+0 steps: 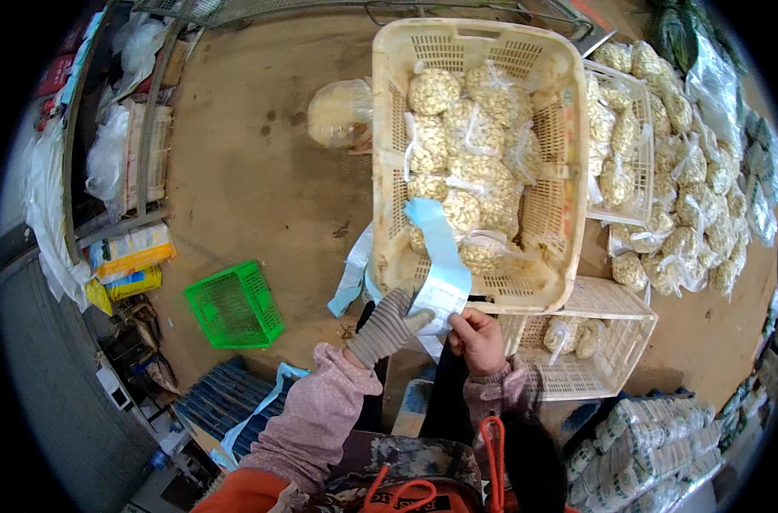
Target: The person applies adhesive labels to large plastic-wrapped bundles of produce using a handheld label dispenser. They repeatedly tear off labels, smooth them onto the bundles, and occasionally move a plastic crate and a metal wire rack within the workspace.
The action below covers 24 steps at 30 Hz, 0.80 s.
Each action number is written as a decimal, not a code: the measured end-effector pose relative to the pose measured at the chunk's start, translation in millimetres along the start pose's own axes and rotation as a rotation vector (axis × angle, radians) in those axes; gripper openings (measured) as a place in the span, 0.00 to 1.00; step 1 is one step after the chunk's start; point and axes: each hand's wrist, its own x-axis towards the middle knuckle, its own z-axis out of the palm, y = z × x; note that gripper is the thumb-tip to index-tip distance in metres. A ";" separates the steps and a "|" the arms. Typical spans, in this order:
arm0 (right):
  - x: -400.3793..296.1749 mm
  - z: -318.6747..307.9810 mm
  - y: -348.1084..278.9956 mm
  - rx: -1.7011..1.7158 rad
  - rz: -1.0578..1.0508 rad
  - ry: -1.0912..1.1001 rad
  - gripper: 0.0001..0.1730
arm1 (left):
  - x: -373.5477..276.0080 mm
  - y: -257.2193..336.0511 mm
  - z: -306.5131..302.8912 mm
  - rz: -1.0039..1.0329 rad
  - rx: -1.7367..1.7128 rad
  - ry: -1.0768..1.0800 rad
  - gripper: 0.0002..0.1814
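My left hand (389,326), in a grey striped glove, grips a curling strip of printed labels on light blue backing (441,247). The bare fingers of my right hand (477,340) pinch the strip's right edge. One end of the strip hangs over the inside of a large cream plastic crate (576,192); more blue backing (352,269) trails outside its left wall. Inside the crate lie several knotted clear plastic bags of pale, sliced-looking pieces (472,125). Both hands are just below the crate's near rim.
A green plastic basket (235,308) stands on the floor at left. More filled bags (690,192) are heaped at right, beside a white crate (649,141) and a tipped cream crate (639,333). Wrapped packs (652,449) are stacked at lower right. A metal rack (73,160) stands at far left.
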 end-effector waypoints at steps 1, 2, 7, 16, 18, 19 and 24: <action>2.7 4.6 -3.5 0.023 -0.005 0.002 0.07 | -1.4 -3.6 -6.3 -0.011 -0.106 -0.067 0.19; 5.0 8.9 -6.6 0.046 -0.010 0.006 0.06 | -1.9 -10.4 -13.7 -0.020 -0.213 -0.135 0.20; 19.1 17.4 -1.6 -0.148 -0.405 0.265 0.07 | -3.0 -16.4 -23.6 -0.153 -0.120 -0.149 0.22; 49.1 -9.2 -13.5 -0.473 -0.002 -0.323 0.09 | -0.7 -39.0 -24.6 -0.067 0.065 -0.342 0.17; 67.8 -66.3 -2.5 -0.205 0.163 -0.227 0.09 | -4.0 -38.6 -34.3 -0.122 0.030 -0.475 0.18; 86.3 -108.5 8.2 0.063 0.165 -0.277 0.14 | -7.4 -48.5 -39.9 -0.163 0.044 -0.451 0.19; 191.5 -213.9 -22.5 -1.296 -0.145 0.309 0.21 | -12.7 -74.5 -59.4 -0.380 -0.026 -0.360 0.21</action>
